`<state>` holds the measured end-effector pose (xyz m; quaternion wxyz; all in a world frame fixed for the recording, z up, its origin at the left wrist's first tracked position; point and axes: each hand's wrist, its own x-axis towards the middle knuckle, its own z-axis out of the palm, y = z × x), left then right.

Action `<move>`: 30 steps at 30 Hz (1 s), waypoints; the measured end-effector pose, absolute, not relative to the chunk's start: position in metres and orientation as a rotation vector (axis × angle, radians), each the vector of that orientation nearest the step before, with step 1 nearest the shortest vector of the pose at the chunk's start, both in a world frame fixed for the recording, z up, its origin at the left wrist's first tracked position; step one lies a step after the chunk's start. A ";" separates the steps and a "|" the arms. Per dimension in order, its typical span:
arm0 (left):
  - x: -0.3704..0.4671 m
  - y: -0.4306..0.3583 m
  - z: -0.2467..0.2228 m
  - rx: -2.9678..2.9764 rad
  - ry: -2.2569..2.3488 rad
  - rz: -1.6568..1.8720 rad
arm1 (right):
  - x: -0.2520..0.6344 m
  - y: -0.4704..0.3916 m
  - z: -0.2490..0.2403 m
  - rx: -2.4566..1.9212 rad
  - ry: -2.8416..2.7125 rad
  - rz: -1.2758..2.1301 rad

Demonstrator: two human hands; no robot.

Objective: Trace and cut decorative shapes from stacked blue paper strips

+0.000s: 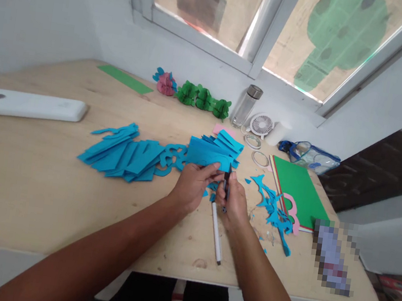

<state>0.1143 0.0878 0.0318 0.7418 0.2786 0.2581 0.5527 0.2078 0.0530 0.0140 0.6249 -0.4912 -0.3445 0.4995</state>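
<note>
Both hands meet over the middle of the table. My left hand (191,185) is closed on a folded strip of blue paper (202,154), thumb on top. In my right hand (234,197) is a pair of dark scissors (227,179), with fingers wrapped round the handles and the blades at the paper's right end. More blue strips (230,143) lie just behind. To the left is a fanned pile of folded blue paper (128,158), with curvy cut-out blue pieces (173,156) beside it. A white marker (216,232) lies below my hands.
Blue scraps (271,205) and a pink cut-out (291,213) lie right, by a stack of coloured paper (301,184). Behind stand a glass bottle (245,108), a small fan (261,124), tape rolls (260,159) and green paper ornaments (203,98). A white power strip-like bar (38,107) lies left.
</note>
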 end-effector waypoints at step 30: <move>0.113 0.089 0.035 0.555 0.563 1.169 | 0.207 0.052 0.012 -1.161 -0.800 1.100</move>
